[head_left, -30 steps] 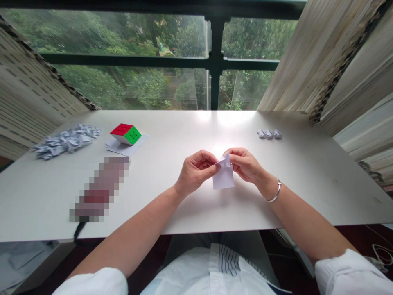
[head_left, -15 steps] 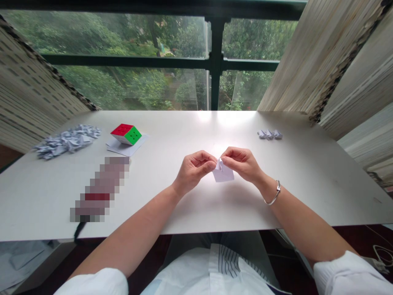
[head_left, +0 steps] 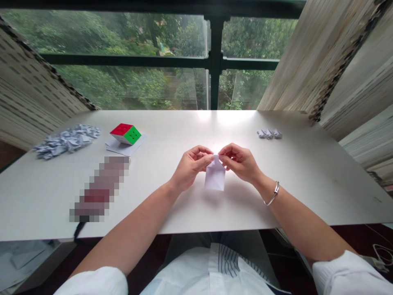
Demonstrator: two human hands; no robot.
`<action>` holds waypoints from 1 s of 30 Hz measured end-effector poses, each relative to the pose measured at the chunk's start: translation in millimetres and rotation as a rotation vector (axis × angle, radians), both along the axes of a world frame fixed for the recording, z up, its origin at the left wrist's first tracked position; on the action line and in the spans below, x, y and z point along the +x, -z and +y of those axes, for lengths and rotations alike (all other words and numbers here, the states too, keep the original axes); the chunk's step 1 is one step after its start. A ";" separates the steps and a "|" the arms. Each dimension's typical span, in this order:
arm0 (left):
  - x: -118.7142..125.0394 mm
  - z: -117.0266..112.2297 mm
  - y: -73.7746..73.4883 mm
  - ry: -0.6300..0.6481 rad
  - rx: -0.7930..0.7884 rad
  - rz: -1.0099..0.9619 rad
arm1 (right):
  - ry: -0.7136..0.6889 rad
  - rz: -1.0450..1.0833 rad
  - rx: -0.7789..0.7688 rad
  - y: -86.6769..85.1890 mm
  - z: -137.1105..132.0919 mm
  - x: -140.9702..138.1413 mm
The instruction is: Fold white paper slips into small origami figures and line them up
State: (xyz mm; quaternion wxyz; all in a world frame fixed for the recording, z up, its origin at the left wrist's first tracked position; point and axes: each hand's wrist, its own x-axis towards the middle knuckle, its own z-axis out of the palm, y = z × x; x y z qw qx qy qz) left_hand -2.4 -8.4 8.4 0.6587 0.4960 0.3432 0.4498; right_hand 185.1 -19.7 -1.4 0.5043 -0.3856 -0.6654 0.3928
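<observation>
At the far left of the white surface (head_left: 307, 172) lies a large heap of small folded paper pieces (head_left: 66, 141), so tightly jumbled that their separate shapes are hard to make out. Just to its right, a red-and-green 2x2 puzzle cube (head_left: 125, 134) sits at a slant on a loose paper sheet (head_left: 130, 149). Nearer the person, a pixelated object (head_left: 101, 188) cannot be identified, and a black cord (head_left: 79, 229) runs from it over the edge of the surface. Near the middle, the left hand (head_left: 190, 168) and right hand (head_left: 240, 162) come together, each closed in a firm pinch on the narrowed top of a folded sheet of white paper (head_left: 215, 178); neither has let go. The sheet hangs from their fingers in front of the person, and I cannot tell whether its lower end touches the surface. Its top is gathered into a neck, while its lower body remains broad and flat, so this sheet looks only partly folded. A silver bangle (head_left: 272, 193) circles the right wrist. Further right sits a small group of three folded paper pieces (head_left: 269, 133), far fewer than in the left heap.
</observation>
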 end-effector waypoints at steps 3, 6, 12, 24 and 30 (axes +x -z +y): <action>1.0 0.5 0.7 -0.014 -0.024 0.014 | 0.000 0.014 -0.053 1.2 0.4 0.0; 0.3 2.0 2.5 -0.061 0.008 0.046 | 0.013 0.025 -0.050 -1.6 -1.5 0.9; -0.6 3.5 6.6 -0.065 0.091 0.079 | -0.016 -0.116 0.090 -4.1 -4.3 0.2; 3.6 -4.0 9.9 0.026 0.158 0.187 | 0.059 -0.133 0.154 -3.0 -2.7 -3.2; 2.5 -2.8 18.2 -0.070 0.281 0.354 | 0.110 -0.229 0.210 -1.0 -1.6 -2.4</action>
